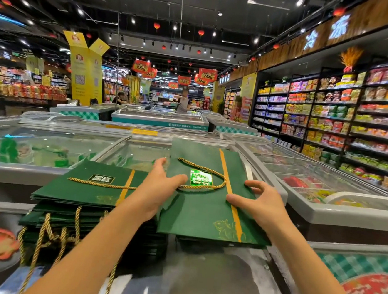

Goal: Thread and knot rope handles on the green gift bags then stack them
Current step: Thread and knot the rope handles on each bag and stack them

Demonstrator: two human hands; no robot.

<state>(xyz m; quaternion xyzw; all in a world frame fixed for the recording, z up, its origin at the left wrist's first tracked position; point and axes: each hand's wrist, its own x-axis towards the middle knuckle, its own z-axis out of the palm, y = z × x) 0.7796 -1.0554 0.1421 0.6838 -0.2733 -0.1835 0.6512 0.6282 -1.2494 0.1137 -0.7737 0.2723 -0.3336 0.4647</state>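
Observation:
A flat green gift bag (pixel 203 209) with an orange stripe lies on top of a freezer. A gold rope handle (pixel 209 172) loops over its shiny label. My left hand (pixel 160 188) grips the bag's left edge, thumb on top. My right hand (pixel 258 203) holds the right edge, thumb on the orange stripe and fingers curled above it. To the left stands a stack of green bags (pixel 83 202). Its top bag carries a gold rope (pixel 99 183), and more gold ropes (pixel 47 234) hang down from the stack's front.
Glass-lidded chest freezers (pixel 46 142) surround the spot, with another freezer (pixel 315 180) on the right. Shelves of packaged food (pixel 356 120) line the right wall. People stand far back in the aisle. A grey freezer lid (pixel 199 277) lies in front of the bags.

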